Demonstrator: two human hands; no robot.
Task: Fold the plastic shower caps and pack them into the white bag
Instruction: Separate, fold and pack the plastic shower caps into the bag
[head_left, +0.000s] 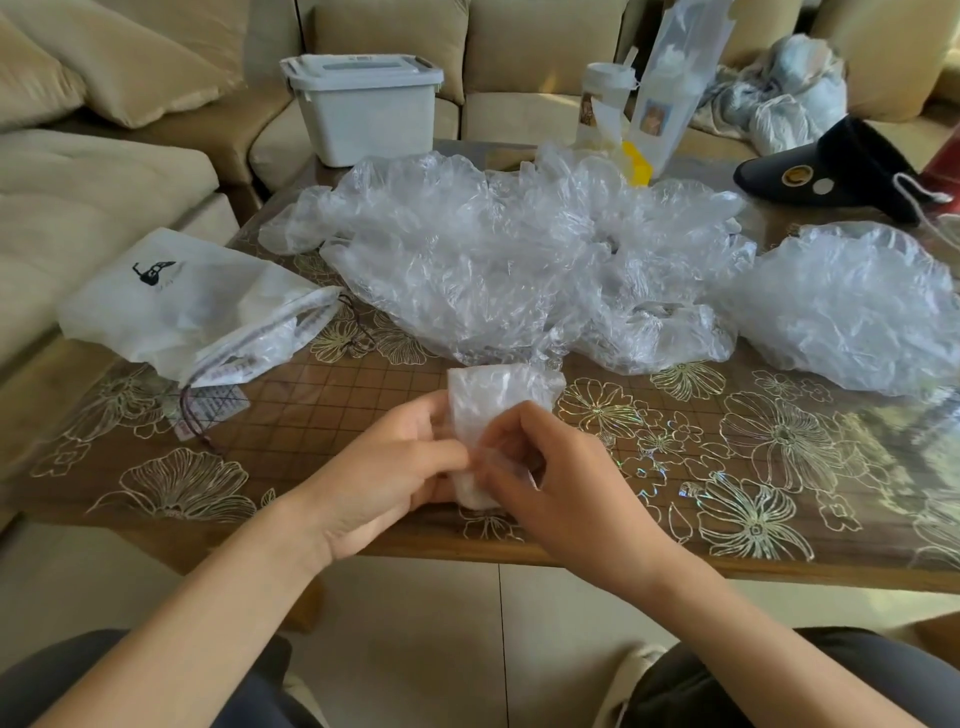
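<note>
A clear plastic shower cap (493, 402), folded into a narrow strip, stands between my two hands near the table's front edge. My left hand (384, 478) pinches its left side. My right hand (550, 483) curls over its lower right part. A large loose pile of crumpled clear shower caps (509, 249) lies across the middle of the table, with another heap (857, 301) at the right. The white drawstring bag (171, 306) with a black logo lies at the table's left, its mouth open toward the right and clear plastic showing inside.
A wooden table (311, 431) with a flower-patterned cover holds everything. At the back stand a grey lidded box (363, 109), a cup (602, 98) and a tall clear packet (675, 88). A black visor (831, 171) lies far right. Beige sofas surround the table.
</note>
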